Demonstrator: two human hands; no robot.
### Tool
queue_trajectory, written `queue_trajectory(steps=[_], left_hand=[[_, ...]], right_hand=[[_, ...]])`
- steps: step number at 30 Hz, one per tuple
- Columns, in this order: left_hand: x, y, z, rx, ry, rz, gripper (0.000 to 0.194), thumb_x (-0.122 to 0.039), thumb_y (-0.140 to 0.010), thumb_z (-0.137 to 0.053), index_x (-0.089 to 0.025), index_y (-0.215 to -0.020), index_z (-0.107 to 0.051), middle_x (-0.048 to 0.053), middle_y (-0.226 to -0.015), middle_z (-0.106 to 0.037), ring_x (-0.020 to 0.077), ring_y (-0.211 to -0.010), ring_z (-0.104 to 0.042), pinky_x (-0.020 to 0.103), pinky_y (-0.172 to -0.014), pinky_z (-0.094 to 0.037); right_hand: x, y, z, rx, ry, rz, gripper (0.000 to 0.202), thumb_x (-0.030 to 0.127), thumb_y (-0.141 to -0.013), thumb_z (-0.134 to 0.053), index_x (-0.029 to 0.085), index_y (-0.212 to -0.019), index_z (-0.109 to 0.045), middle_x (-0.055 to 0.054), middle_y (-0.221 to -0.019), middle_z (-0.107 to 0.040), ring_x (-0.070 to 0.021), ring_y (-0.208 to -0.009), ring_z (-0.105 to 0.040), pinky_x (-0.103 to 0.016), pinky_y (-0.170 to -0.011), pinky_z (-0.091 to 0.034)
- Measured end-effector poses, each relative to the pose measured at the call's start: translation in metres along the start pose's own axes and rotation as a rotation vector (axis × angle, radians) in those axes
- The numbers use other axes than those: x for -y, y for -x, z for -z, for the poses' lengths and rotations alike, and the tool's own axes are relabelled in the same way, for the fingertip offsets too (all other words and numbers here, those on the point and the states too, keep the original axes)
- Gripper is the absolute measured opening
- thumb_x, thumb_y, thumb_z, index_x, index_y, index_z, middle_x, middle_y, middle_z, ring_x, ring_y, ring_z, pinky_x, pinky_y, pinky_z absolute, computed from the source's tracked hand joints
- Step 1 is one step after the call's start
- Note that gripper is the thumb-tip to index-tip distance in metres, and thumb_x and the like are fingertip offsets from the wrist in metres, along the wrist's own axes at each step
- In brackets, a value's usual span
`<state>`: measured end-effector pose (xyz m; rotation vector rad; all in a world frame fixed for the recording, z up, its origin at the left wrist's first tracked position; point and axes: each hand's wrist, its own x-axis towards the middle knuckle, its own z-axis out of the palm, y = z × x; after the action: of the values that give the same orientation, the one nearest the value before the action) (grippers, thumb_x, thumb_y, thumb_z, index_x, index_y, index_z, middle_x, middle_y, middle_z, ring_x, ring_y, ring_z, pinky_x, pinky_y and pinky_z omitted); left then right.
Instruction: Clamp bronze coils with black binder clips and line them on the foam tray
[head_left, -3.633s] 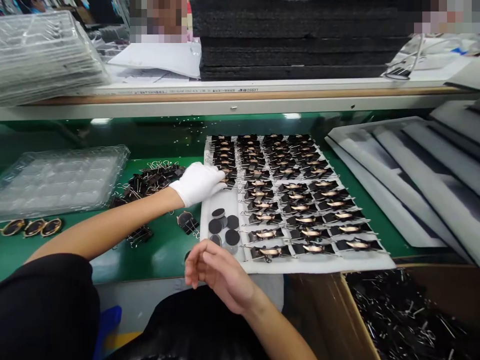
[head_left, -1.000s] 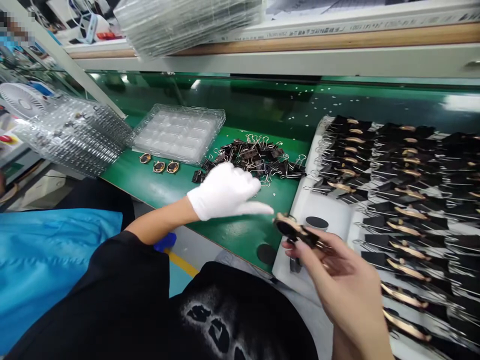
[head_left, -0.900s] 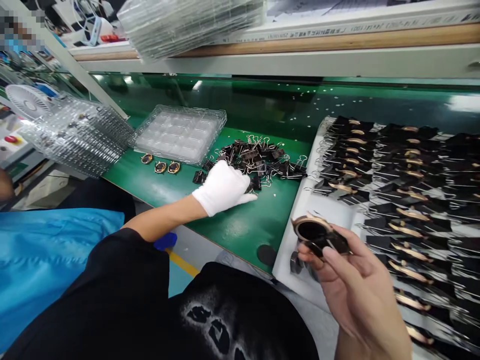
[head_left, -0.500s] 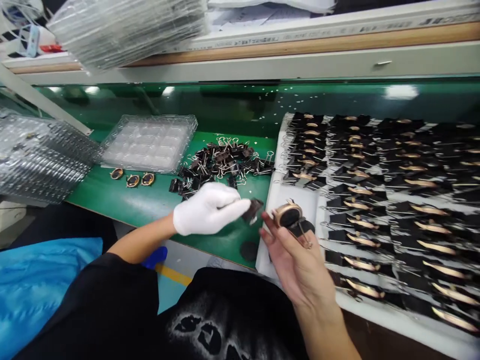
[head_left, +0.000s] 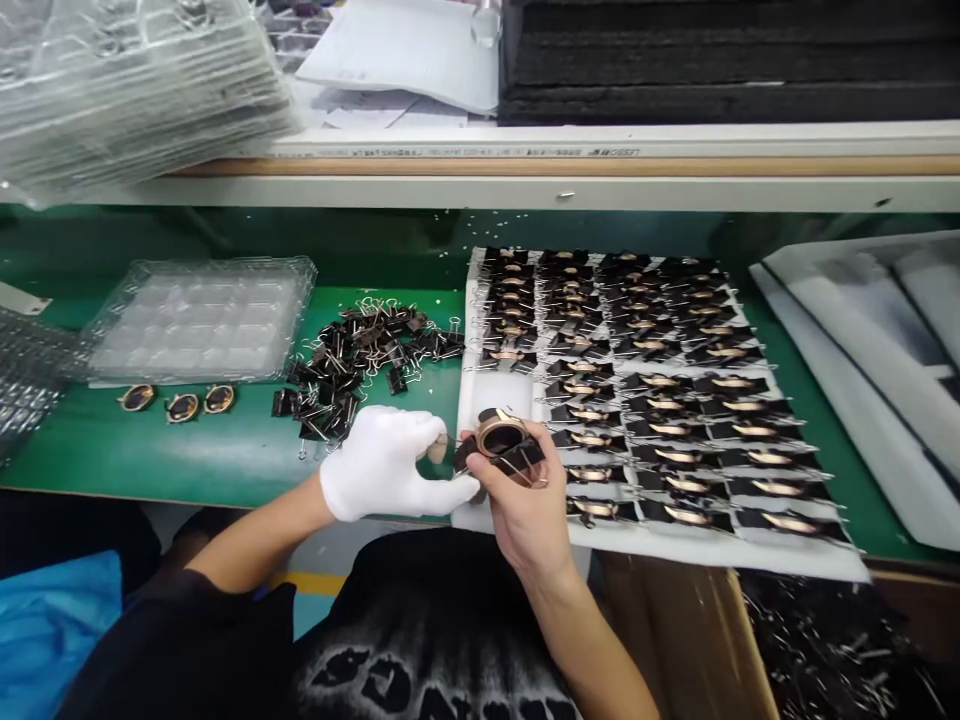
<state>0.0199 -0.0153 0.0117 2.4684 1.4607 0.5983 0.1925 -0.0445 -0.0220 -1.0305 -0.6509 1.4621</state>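
My left hand [head_left: 386, 462], in a white glove, pinches a black binder clip [head_left: 464, 453] by its wire handles, with the clip against the rim of a watch case. My bare right hand [head_left: 529, 505] grips that round gold-rimmed watch case [head_left: 501, 434], which has a dark centre and another black clip on its lower right side. Both hands meet over the left edge of a white foam tray [head_left: 499, 392]. In the tray stand rows of clipped gold cases [head_left: 592, 441]. A pile of black binder clips [head_left: 360, 350] lies behind my left hand.
Three gold cases [head_left: 182, 406] lie on the green table [head_left: 240, 455] at the left, before a clear plastic tray [head_left: 202, 315]. Stacked clear trays [head_left: 142, 110] overhang the shelf. White foam sheets [head_left: 862, 370] lean at the right. Below, a box [head_left: 840, 640] holds many clips.
My hands have come together, and the clip in my left hand now touches the case in my right. The view has swung to the right, showing the foam sheets and the box.
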Motion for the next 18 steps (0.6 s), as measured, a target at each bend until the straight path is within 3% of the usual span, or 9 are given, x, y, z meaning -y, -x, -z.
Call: queue_trajectory(steps=[4, 8, 11, 14, 16, 18], left_hand=[[-0.007, -0.008, 0.003, 0.038, -0.017, -0.059, 0.051, -0.062, -0.074, -0.068, -0.021, -0.058, -0.043, -0.003, -0.049, -0.051, 0.0114, -0.045, -0.047, 0.028, -0.053, -0.025], [-0.011, -0.013, 0.002, 0.084, -0.127, -0.152, 0.052, -0.064, -0.078, -0.065, -0.021, -0.057, -0.045, -0.001, -0.046, -0.051, 0.0135, -0.042, -0.049, 0.029, -0.053, -0.021], [-0.01, -0.016, 0.003, 0.138, -0.147, -0.187, 0.054, -0.067, -0.082, -0.06, -0.021, -0.057, -0.046, 0.0, -0.045, -0.05, 0.0139, -0.041, -0.047, 0.029, -0.052, -0.018], [-0.005, -0.018, 0.009, 0.221, -0.068, -0.114, 0.052, -0.062, -0.086, -0.06, -0.02, -0.058, -0.046, -0.001, -0.047, -0.048, 0.0112, -0.044, -0.041, 0.028, -0.052, -0.019], [0.001, -0.022, 0.014, 0.299, 0.088, -0.03, 0.049, -0.054, -0.088, -0.058, -0.02, -0.057, -0.044, -0.004, -0.049, -0.043, 0.0093, -0.047, -0.036, 0.026, -0.052, -0.022], [0.005, -0.026, 0.019, 0.436, 0.334, 0.066, 0.044, -0.047, -0.092, -0.054, -0.019, -0.059, -0.045, -0.005, -0.051, -0.041, 0.0085, -0.049, -0.033, 0.024, -0.051, -0.026]], right_hand=[[0.006, 0.001, 0.008, 0.007, 0.062, 0.007, 0.048, 0.029, -0.067, -0.095, 0.026, -0.102, -0.061, -0.002, -0.096, -0.08, -0.024, -0.094, -0.08, -0.04, -0.088, -0.066], [0.011, 0.005, 0.02, 0.003, 0.141, 0.005, 0.048, 0.032, -0.07, -0.093, 0.026, -0.104, -0.059, -0.005, -0.101, -0.081, -0.0263, -0.094, -0.08, -0.044, -0.09, -0.066], [0.012, 0.006, 0.034, 0.075, 0.169, 0.036, 0.048, 0.033, -0.07, -0.093, 0.026, -0.103, -0.059, -0.006, -0.105, -0.079, -0.0289, -0.103, -0.079, -0.047, -0.096, -0.064], [0.016, 0.003, 0.049, 0.126, 0.121, 0.11, 0.048, 0.04, -0.076, -0.09, 0.028, -0.11, -0.06, -0.006, -0.114, -0.076, -0.0292, -0.11, -0.077, -0.05, -0.097, -0.063], [0.022, 0.001, 0.057, 0.138, 0.109, 0.153, 0.037, 0.045, -0.088, -0.079, 0.03, -0.116, -0.06, -0.006, -0.114, -0.075, -0.0263, -0.097, -0.079, -0.045, -0.079, -0.067], [0.031, -0.003, 0.064, 0.166, 0.215, 0.273, 0.024, 0.037, -0.095, -0.073, 0.03, -0.116, -0.064, -0.007, -0.115, -0.073, -0.0237, -0.092, -0.078, -0.039, -0.068, -0.066]])
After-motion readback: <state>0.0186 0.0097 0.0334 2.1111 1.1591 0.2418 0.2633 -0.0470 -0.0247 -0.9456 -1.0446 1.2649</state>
